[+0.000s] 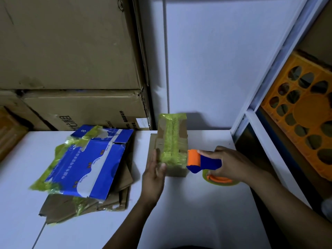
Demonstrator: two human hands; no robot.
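Nearest the camera, two bare forearms are stretched forward over the white desk [188, 203], and between the hands the small cardboard box [175, 170] is found, standing towards the desk's far edge and already banded along its top with wrinkled green tape [171, 139]. Its left side is touched by the left hand [154, 174], whose fingers are held straight and flat against the cardboard. The blue and orange tape dispenser [203, 161] is gripped at its handle by the right hand [231, 165], fingers curled round it, with the orange roller set against the box's near right corner and the tape roll [221, 180] seen beneath the hand. Trouble could be expected if the box is only lightly steadied: it may be pushed sideways by the roller, and the tape laid crooked or creased. Left of the box a flattened blue carton [86, 164] is laid on torn cardboard; brown cartons [71, 51] are stacked behind, and an orange crate [301, 114] is shelved at the right
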